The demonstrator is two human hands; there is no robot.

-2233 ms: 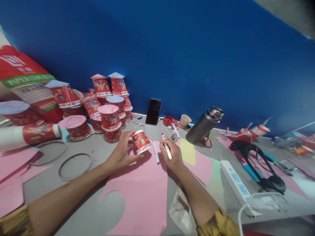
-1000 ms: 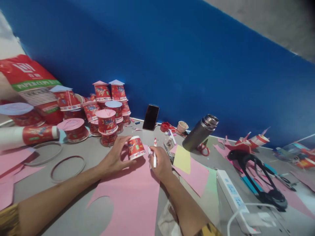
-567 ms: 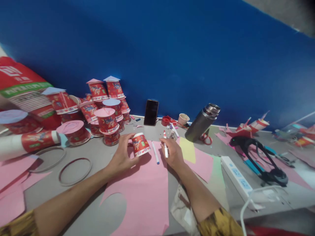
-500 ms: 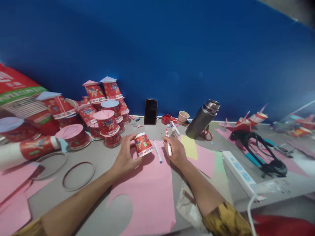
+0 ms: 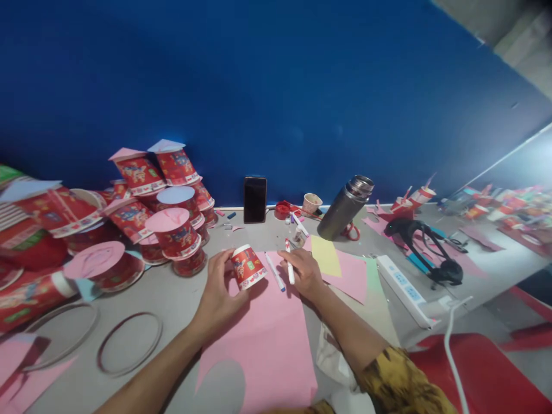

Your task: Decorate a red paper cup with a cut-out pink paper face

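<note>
My left hand (image 5: 222, 299) is closed around a small red printed paper cup (image 5: 249, 267), thumb on the near side and fingers at the far side. The cup leans a little, over a pink paper sheet (image 5: 263, 351) with a round piece cut out. In my right hand (image 5: 305, 275) is a white marker with a red tip end (image 5: 290, 265), held between the fingers, apart from the cup. A white and blue marker (image 5: 275, 272) lies between the two hands.
Stacked red paper cups (image 5: 172, 227) with paper tops fill the left, near rings (image 5: 129, 344). Behind are a phone (image 5: 255, 199), a beige cup (image 5: 311, 203) and a dark flask (image 5: 345, 210). At right are a power strip (image 5: 405, 290), a black strap device (image 5: 425, 253) and a red stool (image 5: 483, 368).
The view has swung to the right, so the table items sit further left and more of the red stool shows. Both hands keep their hold on the cup and the marker.
</note>
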